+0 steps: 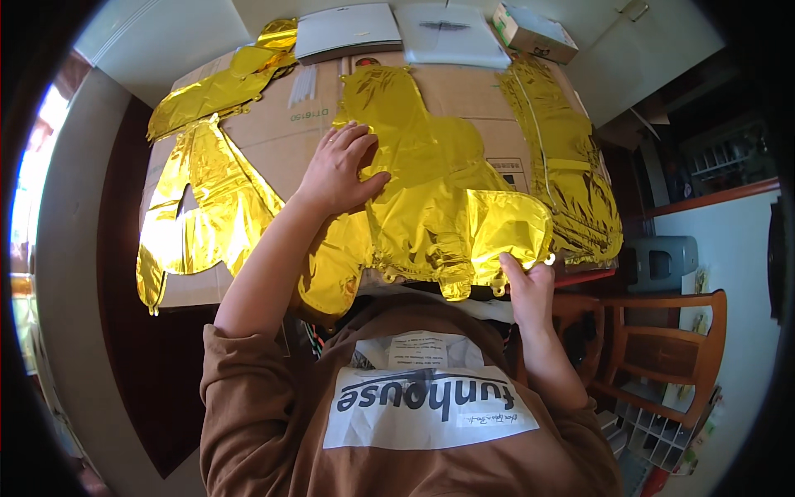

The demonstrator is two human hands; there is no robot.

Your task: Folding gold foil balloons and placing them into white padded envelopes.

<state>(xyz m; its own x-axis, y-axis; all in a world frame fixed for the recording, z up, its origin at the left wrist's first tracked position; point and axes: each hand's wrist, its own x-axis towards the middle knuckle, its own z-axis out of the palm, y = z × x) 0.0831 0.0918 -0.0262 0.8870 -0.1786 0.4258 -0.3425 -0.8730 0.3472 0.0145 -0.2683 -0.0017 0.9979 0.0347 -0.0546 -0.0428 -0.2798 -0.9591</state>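
Observation:
A flat, uninflated gold foil balloon lies across the middle of the cardboard, its near edge with small tabs hanging toward me. My left hand rests on its left part with the fingers stretched out. At the near right corner, my right hand pinches the balloon's edge between thumb and fingers. To the left is an A-shaped gold foil balloon, flat and wrinkled. Another gold foil balloon is spread at the far left. On the right lies one more gold foil piece with a pale strip along it.
Brown cardboard covers the table. At its far side are a white flat stack, a clear plastic packet and a small carton. Thin clear straws lie nearby. A wooden chair stands at the right.

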